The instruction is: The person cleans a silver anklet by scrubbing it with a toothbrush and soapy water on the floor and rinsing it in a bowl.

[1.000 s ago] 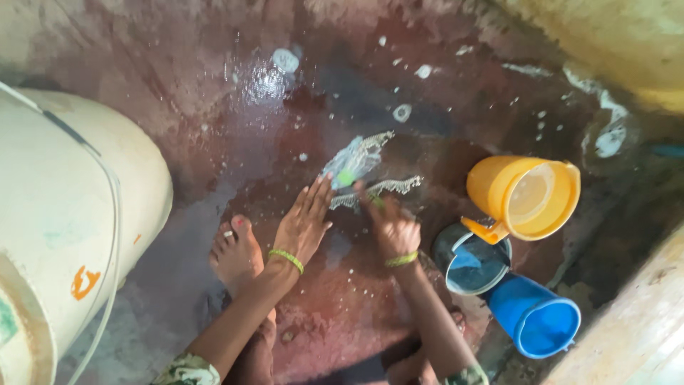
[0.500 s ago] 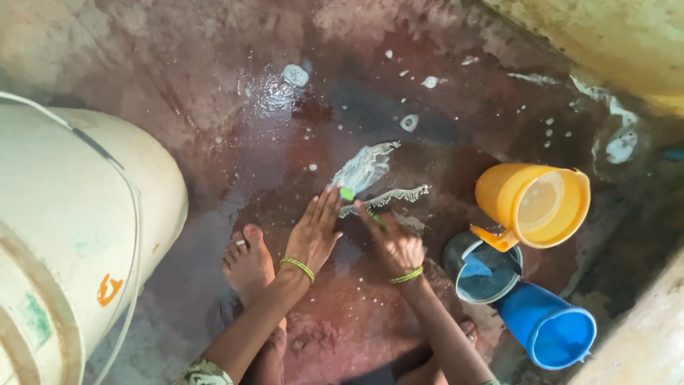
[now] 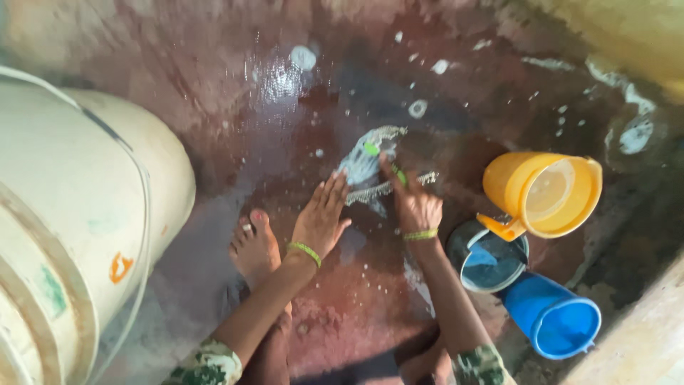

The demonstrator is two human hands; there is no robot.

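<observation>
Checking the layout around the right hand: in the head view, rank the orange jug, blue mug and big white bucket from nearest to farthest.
From the right hand:
1. Orange jug, just to its right.
2. Blue mug, lower right.
3. White bucket, far left.

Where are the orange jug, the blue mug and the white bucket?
orange jug [image 3: 506, 187], head view, on its outer wall.
blue mug [image 3: 531, 308], head view, on its side.
white bucket [image 3: 92, 214], head view, on its wall.

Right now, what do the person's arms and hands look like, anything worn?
Both forearms are bare. The left hand has a thin green bangle at the wrist; the right hand has a yellow-green bangle. Patterned green-and-white sleeves end near the elbows.
</observation>
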